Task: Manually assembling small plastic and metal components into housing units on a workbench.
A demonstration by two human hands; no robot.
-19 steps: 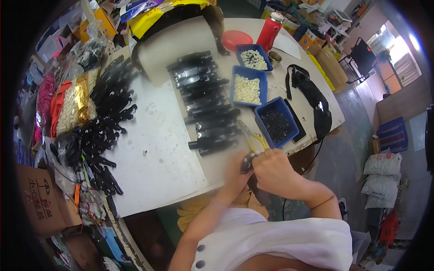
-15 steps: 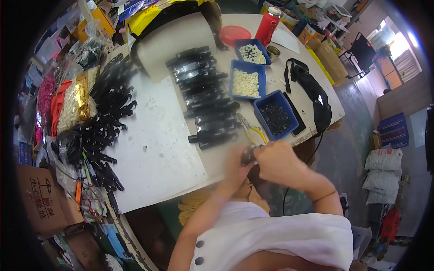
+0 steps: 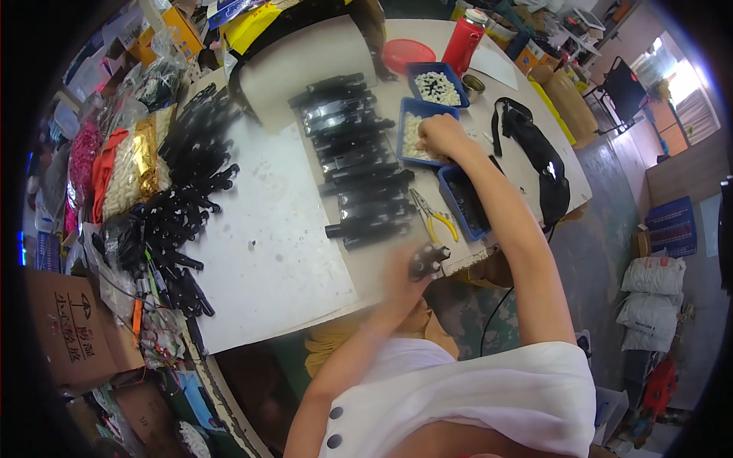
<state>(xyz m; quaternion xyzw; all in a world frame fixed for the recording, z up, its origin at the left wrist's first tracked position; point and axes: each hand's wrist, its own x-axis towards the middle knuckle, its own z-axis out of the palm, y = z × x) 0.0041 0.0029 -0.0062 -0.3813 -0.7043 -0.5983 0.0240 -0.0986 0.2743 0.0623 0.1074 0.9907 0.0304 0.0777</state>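
Observation:
Near the table's front edge, my left hand (image 3: 401, 271), blurred by motion, is closed around a bundle of black tubes (image 3: 430, 262). Pale tips show at the bundle's end. My right hand (image 3: 443, 136) reaches into the middle blue bin (image 3: 402, 137), which holds small cream-coloured pieces (image 3: 413, 131). Its fingers are bent down and pressed together; what they pinch is hidden. My right forearm passes over a nearer blue bin (image 3: 452, 200) of small black parts and covers some of it. Yellow-handled pliers (image 3: 433, 217) lie between that bin and a row of black tubes (image 3: 359, 156).
A big heap of black tubes (image 3: 195, 179) lies along the table's left side, beside bagged goods (image 3: 126, 179). Behind the bins stand a red thermos (image 3: 463, 42), a red lid (image 3: 408, 56), another blue bin (image 3: 435, 82) and a metal cup (image 3: 473, 84). A black pouch (image 3: 538, 164) rests at right.
My right hand has left the tube bundle at my left hand and moved away from me into the middle blue bin. My left hand keeps hold of the bundle. The view has shifted slightly.

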